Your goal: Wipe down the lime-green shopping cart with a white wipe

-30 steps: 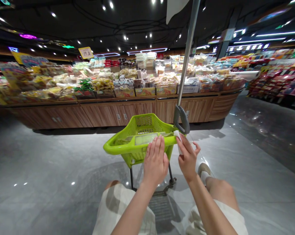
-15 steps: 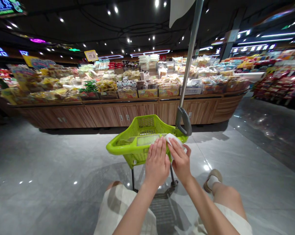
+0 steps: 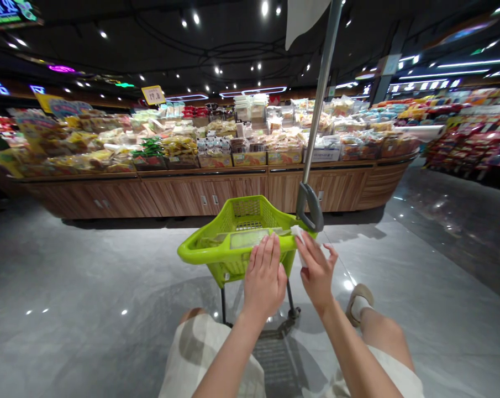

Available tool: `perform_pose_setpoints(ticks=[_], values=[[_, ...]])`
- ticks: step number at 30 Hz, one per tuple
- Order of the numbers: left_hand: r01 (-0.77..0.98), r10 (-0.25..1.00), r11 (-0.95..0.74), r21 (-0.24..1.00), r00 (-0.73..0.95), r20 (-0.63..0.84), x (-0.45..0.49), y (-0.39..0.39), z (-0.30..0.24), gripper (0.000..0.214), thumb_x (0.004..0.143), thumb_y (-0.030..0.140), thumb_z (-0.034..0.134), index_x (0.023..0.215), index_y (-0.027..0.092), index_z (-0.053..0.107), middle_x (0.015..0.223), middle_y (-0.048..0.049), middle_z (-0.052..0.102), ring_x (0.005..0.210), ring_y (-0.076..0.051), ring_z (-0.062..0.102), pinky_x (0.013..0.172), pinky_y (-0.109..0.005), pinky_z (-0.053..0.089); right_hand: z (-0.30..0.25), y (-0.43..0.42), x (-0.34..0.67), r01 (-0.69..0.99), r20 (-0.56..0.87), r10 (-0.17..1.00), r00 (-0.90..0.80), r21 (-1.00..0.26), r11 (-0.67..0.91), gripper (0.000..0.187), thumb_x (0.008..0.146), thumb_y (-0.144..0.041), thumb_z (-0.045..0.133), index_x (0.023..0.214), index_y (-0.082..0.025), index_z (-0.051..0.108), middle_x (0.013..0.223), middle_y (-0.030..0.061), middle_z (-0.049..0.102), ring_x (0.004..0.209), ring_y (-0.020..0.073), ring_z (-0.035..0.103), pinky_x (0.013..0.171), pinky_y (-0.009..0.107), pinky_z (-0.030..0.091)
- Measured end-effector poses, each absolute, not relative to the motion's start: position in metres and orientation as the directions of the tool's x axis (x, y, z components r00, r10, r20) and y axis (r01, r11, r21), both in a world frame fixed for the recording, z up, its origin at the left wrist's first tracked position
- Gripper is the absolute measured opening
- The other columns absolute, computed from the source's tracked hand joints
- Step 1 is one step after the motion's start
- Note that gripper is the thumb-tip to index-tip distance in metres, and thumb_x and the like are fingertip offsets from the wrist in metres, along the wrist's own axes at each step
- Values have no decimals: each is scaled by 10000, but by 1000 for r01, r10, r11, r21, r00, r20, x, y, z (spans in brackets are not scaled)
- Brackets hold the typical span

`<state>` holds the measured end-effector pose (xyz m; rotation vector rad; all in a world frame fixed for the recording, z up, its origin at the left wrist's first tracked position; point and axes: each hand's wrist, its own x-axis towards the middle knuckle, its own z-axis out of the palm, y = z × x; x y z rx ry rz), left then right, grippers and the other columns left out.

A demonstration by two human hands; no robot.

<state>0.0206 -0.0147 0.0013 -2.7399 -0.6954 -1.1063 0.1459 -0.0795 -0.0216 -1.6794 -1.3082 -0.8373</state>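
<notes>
The green cart (image 3: 222, 221) stands in front of the person, its curved handle (image 3: 216, 254) facing them. A white wipe (image 3: 298, 232) lies against the handle's right part, held under the fingers of the right hand (image 3: 317, 273), which is closed on it. The left hand (image 3: 265, 276) rests just beside, fingers straight and together over the handle, not clamped; the two hands are apart. A grey loop (image 3: 314, 208) and metal pole (image 3: 317, 110) rise at the cart's right corner. Beyond stands a wooden counter (image 3: 237, 190) heaped with packaged goods (image 3: 179, 146).
</notes>
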Motion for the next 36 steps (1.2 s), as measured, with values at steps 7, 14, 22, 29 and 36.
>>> perform_pose_setpoints(ticks=[7, 14, 22, 29, 36], values=[[470, 363, -881, 41, 620, 695, 20, -15, 1, 653, 915, 184, 376, 1535, 121, 180, 1560, -89, 356, 1469, -223, 245, 1194, -415, 243, -25, -76, 140, 988, 883, 445, 147, -152, -23, 712, 779, -10, 383, 1445, -261, 414, 1392, 87, 569, 1307, 184, 508, 1091, 402, 235], [469, 373, -882, 50, 627, 684, 21, -16, 2, 678, 910, 188, 387, 1541, 122, 147, 1567, -90, 342, 1472, -221, 236, 1194, -420, 250, -29, -79, 143, 953, 881, 366, 300, -264, -146, 745, 739, -9, 372, 1439, -257, 424, 1432, 98, 527, 1318, 205, 498, 1073, 427, 259], [471, 383, -881, 50, 646, 660, 20, -16, 2, 659, 924, 195, 375, 1537, 105, 150, 1585, -81, 306, 1484, -210, 195, 1204, -407, 222, -30, -84, 150, 948, 878, 361, 313, -269, -168, 752, 733, 0, 367, 1428, -278, 439, 1443, 82, 519, 1303, 196, 512, 1095, 431, 223], [470, 381, -881, 55, 637, 670, 20, -16, 2, 658, 922, 189, 375, 1539, 123, 156, 1586, -82, 303, 1483, -219, 203, 1200, -426, 232, -31, -80, 140, 986, 889, 427, 166, -161, -49, 707, 793, -13, 371, 1444, -286, 413, 1396, 78, 566, 1299, 188, 518, 1090, 414, 207], [459, 378, -886, 66, 633, 676, 21, -16, 2, 673, 916, 184, 380, 1541, 122, 140, 1578, -96, 317, 1478, -228, 219, 1195, -436, 244, -33, -83, 140, 972, 889, 394, 235, -224, -73, 724, 769, -12, 364, 1449, -256, 408, 1432, 103, 527, 1336, 209, 479, 1067, 425, 252]])
